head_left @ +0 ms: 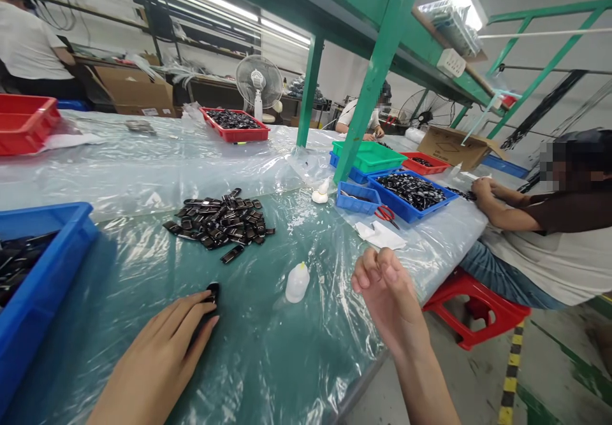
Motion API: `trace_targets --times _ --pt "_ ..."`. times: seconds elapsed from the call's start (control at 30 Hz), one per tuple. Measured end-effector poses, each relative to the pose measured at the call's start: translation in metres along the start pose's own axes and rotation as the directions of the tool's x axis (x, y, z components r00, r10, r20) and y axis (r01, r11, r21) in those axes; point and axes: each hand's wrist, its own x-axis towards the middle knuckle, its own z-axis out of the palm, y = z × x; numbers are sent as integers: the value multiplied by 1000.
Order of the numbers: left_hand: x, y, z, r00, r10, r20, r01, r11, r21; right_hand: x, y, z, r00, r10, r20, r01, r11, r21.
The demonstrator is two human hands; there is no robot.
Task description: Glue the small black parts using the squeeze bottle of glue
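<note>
Film-covered table [268, 361] under green racking [377, 68], co-worker [549, 234] seated at far right. Just left of white bottle [297, 281]: single black part [211, 292], flat on the film, pinned under fingertips of left hand [162, 342]. Hand spread, palm down, pressing rather than gripping. Long axis of part roughly in line with those fingers, far end aimed at pile of black parts [220, 221] behind bottle. Right of bottle: right hand [385, 297], raised, fingers loosely curled, contents impossible to tell, farther from part than left.
</note>
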Motion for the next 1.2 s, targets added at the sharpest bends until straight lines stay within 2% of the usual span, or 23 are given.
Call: trace_targets --times 0.1,0.4,0.53,0.73,0.93,1.2 --pt "-1 0 0 999 -27 30 26 1000 8 -2 1 6 1000 3 23 -4 998 56" --pt "9 5 -7 997 68 -29 -66 997 43 -6 4 11 994 -24 109 8 989 145" --pt "0 0 0 998 60 -13 -60 998 31 -6 2 15 987 -31 158 -9 969 248" --pt "-18 -10 14 997 5 83 -4 1000 -16 -7 -1 21 982 -36 188 -41 919 393" --pt "-22 -10 13 992 -4 124 6 1000 -17 -11 -1 24 978 -30 206 -67 891 448" --pt "-20 -8 11 994 -11 104 11 1000 -3 -14 -1 24 974 -30 223 -82 876 476"
